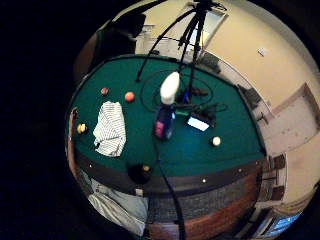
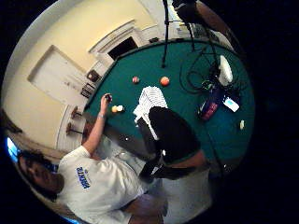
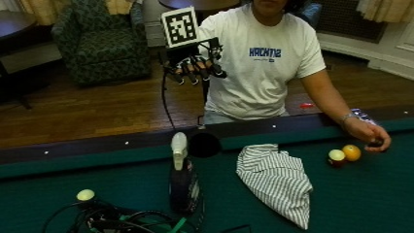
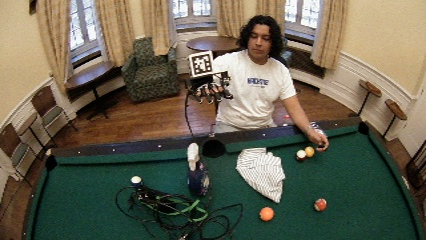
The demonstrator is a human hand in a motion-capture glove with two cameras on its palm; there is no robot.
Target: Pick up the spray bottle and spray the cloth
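Raised at chest height in front of the person's white shirt, the gloved right hand [image 3: 195, 68] is held well above the pool table [image 3: 388, 194], palm turned toward the felt, its fingers hanging relaxed and slightly spread with nothing between them. No contact with any object is made by it. The forearm is bent upward at the elbow, which is kept close to the body.

The spray bottle [image 3: 181, 177] is seen standing upright on the green felt, near the side pocket [image 3: 205, 144] in the rail; in the outside view it lies at about 6 o'clock from the gloved hand. Its white nozzle head [image 1: 169, 88] is set atop a dark body. The striped cloth [image 3: 277, 180] is laid crumpled on the felt just beside the bottle, at its 3 o'clock, the two being apart.

The bare left hand [image 3: 370, 136] is rested on the table edge, with its fingers curled around a dark ball. A yellow ball [image 3: 351, 152] and a white-and-red ball [image 3: 336, 157] are found just beside it. A tangle of cables [image 3: 110, 221] is spread at the bottle's 7 o'clock.
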